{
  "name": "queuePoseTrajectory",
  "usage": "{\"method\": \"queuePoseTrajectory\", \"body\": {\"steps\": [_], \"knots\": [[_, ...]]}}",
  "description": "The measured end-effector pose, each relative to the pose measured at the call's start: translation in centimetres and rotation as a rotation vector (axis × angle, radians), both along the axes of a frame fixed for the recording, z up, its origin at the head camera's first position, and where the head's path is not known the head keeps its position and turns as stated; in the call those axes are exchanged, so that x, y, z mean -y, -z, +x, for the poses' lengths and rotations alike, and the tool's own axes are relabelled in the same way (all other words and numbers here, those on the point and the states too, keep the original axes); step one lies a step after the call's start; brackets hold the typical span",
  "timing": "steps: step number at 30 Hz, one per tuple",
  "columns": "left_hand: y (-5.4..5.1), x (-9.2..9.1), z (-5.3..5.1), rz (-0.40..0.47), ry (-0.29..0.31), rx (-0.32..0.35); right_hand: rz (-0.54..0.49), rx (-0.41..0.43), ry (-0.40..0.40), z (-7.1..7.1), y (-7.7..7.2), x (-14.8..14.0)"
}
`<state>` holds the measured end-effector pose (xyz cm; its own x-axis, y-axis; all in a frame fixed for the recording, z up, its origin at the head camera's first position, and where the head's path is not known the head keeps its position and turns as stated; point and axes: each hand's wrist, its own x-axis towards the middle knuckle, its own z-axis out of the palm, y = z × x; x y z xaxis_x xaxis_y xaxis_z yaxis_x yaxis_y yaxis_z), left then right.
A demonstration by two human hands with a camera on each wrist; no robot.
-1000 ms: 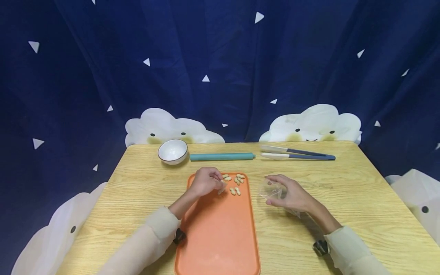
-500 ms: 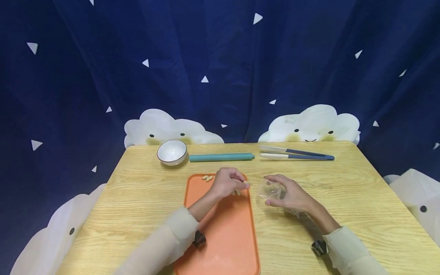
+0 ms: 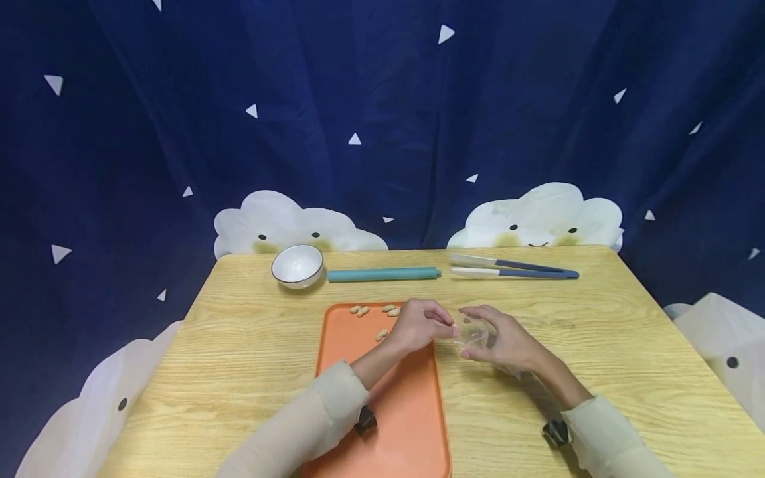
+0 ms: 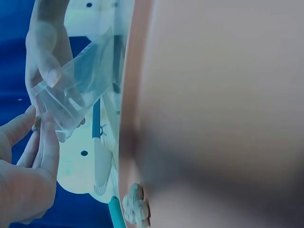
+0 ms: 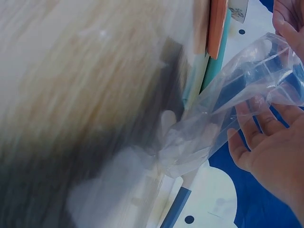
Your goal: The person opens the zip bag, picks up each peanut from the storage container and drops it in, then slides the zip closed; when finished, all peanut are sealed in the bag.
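My left hand (image 3: 421, 325) is at the mouth of a clear plastic bag (image 3: 475, 332). In the left wrist view its fingertips pinch a small brownish peanut (image 4: 37, 124) just by the bag's rim. My right hand (image 3: 499, 338) grips that bag and spreads its mouth between thumb and fingers, with the opening toward the left hand. In the right wrist view the bag's film (image 5: 237, 90) hangs downward from the right hand. Several peanuts (image 3: 360, 311) lie in small groups at the far end of the orange tray (image 3: 412, 411); the left hand and forearm hide part of that end.
Along the table's back stand a white bowl (image 3: 297, 267), a teal rod (image 3: 382, 274) and blue-and-white tongs (image 3: 516, 271). The tray runs toward the front edge of the wooden table (image 3: 239, 345). A dark blue curtain (image 3: 382, 99) hangs behind.
My left hand has moved right from the tray's far end to the bag's mouth, carrying a peanut. The right hand has held the bag almost still.
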<state>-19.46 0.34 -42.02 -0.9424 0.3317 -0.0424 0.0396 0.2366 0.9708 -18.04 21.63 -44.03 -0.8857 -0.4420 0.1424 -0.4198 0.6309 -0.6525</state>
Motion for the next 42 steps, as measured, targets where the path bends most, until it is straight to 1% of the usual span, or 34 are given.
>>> {"method": "queuePoseTrajectory", "body": {"steps": [4, 7, 13, 16, 21, 26, 28, 30, 32, 35, 38, 42], "knots": [[-0.1, 0.2, 0.0, 0.032, 0.031, 0.027, -0.007, 0.003, 0.006, 0.1, 0.0, -0.1], [-0.2, 0.7, -0.2, 0.041, 0.034, 0.03, -0.009, 0.007, 0.014, 0.1, 0.1, -0.1], [-0.5, 2.9, -1.1, 0.042, 0.029, 0.021, -0.007, 0.01, 0.023, 0.0, 0.2, -0.1], [-0.4, 4.5, -1.5, 0.057, 0.014, 0.025, -0.007, 0.013, 0.02, 0.0, 0.2, -0.2], [0.2, 7.1, -2.1, 0.031, -0.056, 0.015, -0.013, 0.022, 0.012, 0.0, 0.2, -0.2], [1.1, 9.4, -2.6, -0.049, -0.105, -0.041, -0.017, 0.029, 0.014, 0.1, 0.2, -0.2], [1.3, 10.0, -2.6, -0.107, -0.129, -0.063, -0.016, 0.03, 0.015, 0.1, 0.2, -0.1], [1.5, 10.5, -2.6, -0.173, -0.15, -0.066, -0.011, 0.027, 0.012, 0.0, 0.2, -0.1], [1.8, 10.7, -2.6, -0.233, -0.155, -0.054, -0.01, 0.029, 0.01, 0.0, 0.2, -0.1], [2.0, 10.8, -2.4, -0.291, -0.145, -0.017, -0.006, 0.03, 0.004, 0.0, 0.2, -0.1], [2.1, 10.8, -2.3, -0.312, -0.136, 0.015, -0.007, 0.032, 0.001, 0.0, 0.2, 0.0], [2.2, 10.4, -2.2, -0.343, -0.109, 0.023, 0.001, 0.03, 0.001, 0.0, 0.1, 0.0]]}}
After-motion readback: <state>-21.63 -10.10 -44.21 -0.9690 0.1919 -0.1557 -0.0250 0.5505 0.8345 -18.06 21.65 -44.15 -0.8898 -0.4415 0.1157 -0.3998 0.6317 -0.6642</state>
